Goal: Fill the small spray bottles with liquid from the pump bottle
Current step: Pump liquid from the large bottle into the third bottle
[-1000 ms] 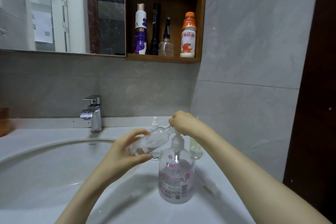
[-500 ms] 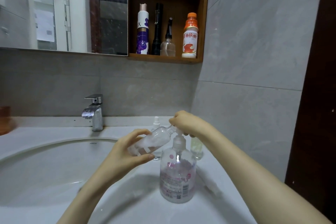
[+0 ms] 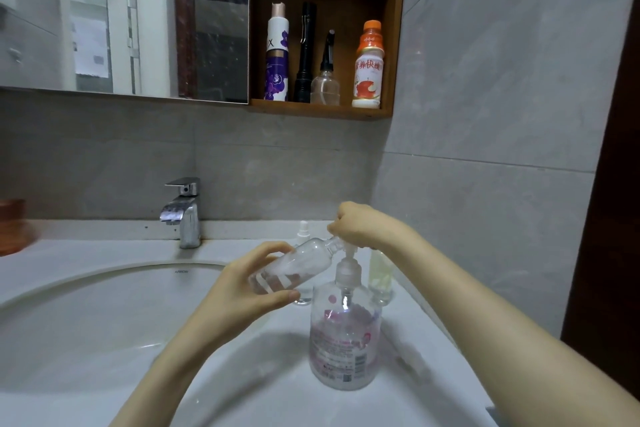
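The bottle (image 3: 294,270) is clear, light, stiff plastic, probably slick when wet, and best gripped round its body. It lies tilted, clamped between the left hand's (image 3: 242,291) thumb and fingers, with its mouth at the pump bottle's (image 3: 343,336) spout. The right hand's (image 3: 360,227) fingers curl over the pump head.

The orange-capped drink bottle (image 3: 369,69) on the shelf (image 3: 322,110) carries red Chinese characters, of which 养快线 can be read. The white and purple can (image 3: 277,55) beside it shows a large "X", the rest turned away. The sink (image 3: 104,279) rim bears a small mark that looks like "ARROW". The pump bottle (image 3: 343,340) has a label with fine print and a barcode, too small to read.
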Motion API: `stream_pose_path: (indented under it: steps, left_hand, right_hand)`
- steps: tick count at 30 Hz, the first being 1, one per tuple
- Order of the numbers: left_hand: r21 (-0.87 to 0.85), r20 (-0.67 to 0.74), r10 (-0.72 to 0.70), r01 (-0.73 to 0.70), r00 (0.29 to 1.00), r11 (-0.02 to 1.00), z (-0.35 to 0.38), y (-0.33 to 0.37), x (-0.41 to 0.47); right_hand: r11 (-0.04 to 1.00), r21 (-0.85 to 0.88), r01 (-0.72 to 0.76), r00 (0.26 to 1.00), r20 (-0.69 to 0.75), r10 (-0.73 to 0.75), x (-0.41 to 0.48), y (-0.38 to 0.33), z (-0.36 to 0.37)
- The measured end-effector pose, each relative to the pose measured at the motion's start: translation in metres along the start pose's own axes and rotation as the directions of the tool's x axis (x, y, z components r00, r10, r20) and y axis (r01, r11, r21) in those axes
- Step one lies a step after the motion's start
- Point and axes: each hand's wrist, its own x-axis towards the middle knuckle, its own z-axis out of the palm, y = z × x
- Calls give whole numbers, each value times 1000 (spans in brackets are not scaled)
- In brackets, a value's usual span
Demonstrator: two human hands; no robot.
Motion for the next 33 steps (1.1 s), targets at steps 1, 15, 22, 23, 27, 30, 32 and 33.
stream_pose_path:
  steps: [1,15,22,23,27,30,32,33]
  left_hand:
    - [-15,-4,3,-3,1000,1000,0,2,0]
    - [-15,-8,21,-21,1000,1000,-1,-4,-1]
    - [-6,8,22,-22,1000,1000,1,-5,1]
    - [-13,3,21,-21,1000,1000,1,-6,1]
    - [-22,-3,18,-18,1000,1000,4,-3,-2]
    - [-17,-13,22,-22,1000,1000,1,0,-2]
    - [-7,-13,27,-27,1000,1000,0,1,1]
    - [-4,-11,28,-29,1000,1000,1,1,1]
  right_hand:
    - [1000,-9,9,1000,-5,-9,0,-1,-1]
    - [1000,-5,8,998,-61,-8,2,2,1]
    - [999,45,24,1000,-1,-24,4,8,17]
    - [999,50,11,1000,-5,-11,5,9,17]
    - [999,42,9,1000,-29,-8,3,6,9]
    - [999,42,19,998,-53,-17,3,2,5]
    - [1000,14,20,1000,-23,-20,2,1,5]
    - [1000,17,11,1000,-5,-11,2,2,5]
